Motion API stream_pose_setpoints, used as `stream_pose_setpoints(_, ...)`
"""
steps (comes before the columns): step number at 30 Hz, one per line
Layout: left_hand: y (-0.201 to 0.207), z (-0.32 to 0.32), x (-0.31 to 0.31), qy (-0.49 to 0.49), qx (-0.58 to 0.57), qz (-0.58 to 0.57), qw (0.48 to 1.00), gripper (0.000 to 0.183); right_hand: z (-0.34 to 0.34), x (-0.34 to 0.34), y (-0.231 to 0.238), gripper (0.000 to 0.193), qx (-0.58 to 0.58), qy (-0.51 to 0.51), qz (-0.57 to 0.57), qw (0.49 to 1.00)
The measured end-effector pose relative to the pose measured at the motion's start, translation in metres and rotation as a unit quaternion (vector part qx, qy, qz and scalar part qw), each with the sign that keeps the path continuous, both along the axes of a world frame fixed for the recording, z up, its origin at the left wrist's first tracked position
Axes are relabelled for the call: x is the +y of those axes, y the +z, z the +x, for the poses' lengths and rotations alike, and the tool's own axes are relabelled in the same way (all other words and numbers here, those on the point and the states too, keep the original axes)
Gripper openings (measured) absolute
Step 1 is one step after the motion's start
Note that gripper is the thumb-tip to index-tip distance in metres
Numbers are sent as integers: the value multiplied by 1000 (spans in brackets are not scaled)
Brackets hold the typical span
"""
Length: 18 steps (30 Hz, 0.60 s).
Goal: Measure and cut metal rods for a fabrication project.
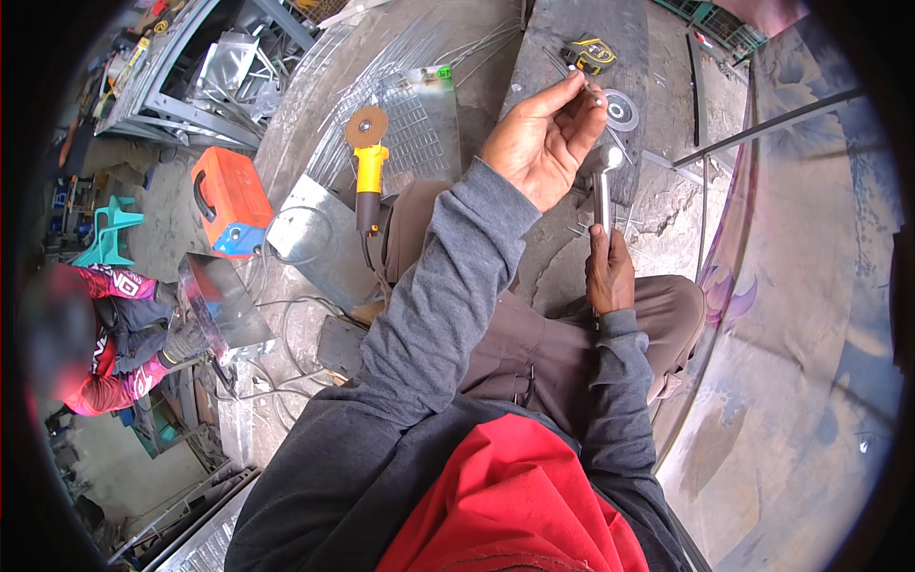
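My left hand (543, 138) is raised over the dark board (548, 57), its thumb and fingers pinched on a short thin metal rod (592, 92). Below and to the right, my right hand (610, 270) is wrapped round the shiny handle of a hammer (601, 195). The hammer points away from me, with its rounded head just beneath my left hand. Beside the left fingertips, a grey abrasive disc (622, 111) lies on the board. A black and yellow tape measure (589, 55) sits farther back.
To the left stands a yellow angle grinder (369, 176) with a brown disc, near metal mesh (410, 124) and thin rods. Cables run past an orange welding machine (232, 200). A co-worker (114, 334) in gloves handles a metal box (224, 310). A painted sheet (791, 315) hangs right.
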<state>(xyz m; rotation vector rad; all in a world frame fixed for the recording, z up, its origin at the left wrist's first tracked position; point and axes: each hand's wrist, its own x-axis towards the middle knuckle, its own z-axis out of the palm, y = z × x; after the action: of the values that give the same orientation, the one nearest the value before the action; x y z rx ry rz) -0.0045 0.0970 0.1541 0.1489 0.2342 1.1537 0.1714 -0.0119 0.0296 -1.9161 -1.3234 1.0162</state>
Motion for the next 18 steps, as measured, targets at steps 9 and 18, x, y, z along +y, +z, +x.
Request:
stream_pose_setpoints(9, -23, -1, -20, -29, 89, -5, 996, 13, 0, -2, 0, 47, -4, -1, 1, 1000)
stream_pose_setpoints(18, -129, -5, -52, -89, 443, 14, 892, 24, -1, 0, -3, 45, -7, -2, 7, 1000)
